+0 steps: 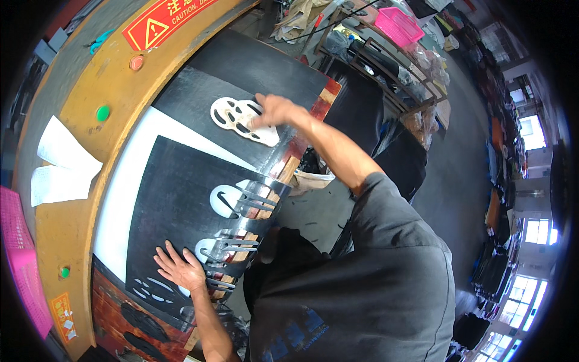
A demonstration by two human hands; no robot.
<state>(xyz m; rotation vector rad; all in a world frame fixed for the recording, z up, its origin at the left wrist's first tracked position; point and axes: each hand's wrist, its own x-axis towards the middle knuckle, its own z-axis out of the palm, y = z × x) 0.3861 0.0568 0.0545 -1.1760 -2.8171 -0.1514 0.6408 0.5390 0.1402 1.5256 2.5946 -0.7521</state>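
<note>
Resting palm-down with its fingers spread, the left hand (181, 269) lies on a broad, matte black sheet (172, 196), holding nothing that I can see. Just below its wrist side, several slim white oval openings (151, 291) show in the sheet. Farther up on the tabletop (111, 304), whose bare part is a scuffed reddish brown, the right hand (275, 113) has its fingers bent over the edge of a flat, white, sole-shaped plate (237, 119) pierced with oval holes. From where I stand I can't tell whether those fingers grip the plate or only touch it. The plate lies on a smooth, dark grey panel (187, 87), apart from the black sheet. A bright white sheet (113, 226) shows under the black one and along its border. Between the two hands, near the tabletop's edge, dark finger-like strips (256, 200) lie beside rounded white patches (222, 204). Two black oval pieces (145, 321) sit on the reddish brown part. Alongside runs a curved, yellow-painted machine front (75, 130) bearing round green buttons (103, 113) and loose white papers (60, 163).
</note>
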